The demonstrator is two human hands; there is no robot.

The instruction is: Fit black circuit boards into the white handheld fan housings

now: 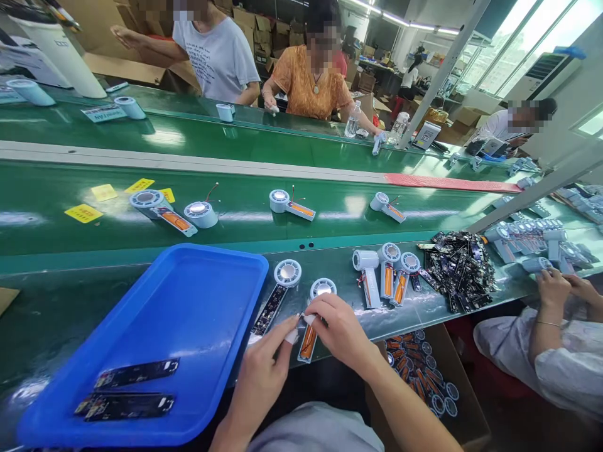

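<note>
Green bench (61,301) carries a blue tray (188,314) near left, fan housings (386,273) centre, apparently circuit boards (459,267) heaped right.

Blue tray (188,301) at lower left holds two black circuit strips (127,389). Yellow labels (83,213) lie on the green belt (330,210) at left. A heap of dark circuit boards (459,267) sits right of centre. Clear water bottle (352,120) stands at upper centre. Cardboard boxes (264,31) are stacked along the top.
</note>
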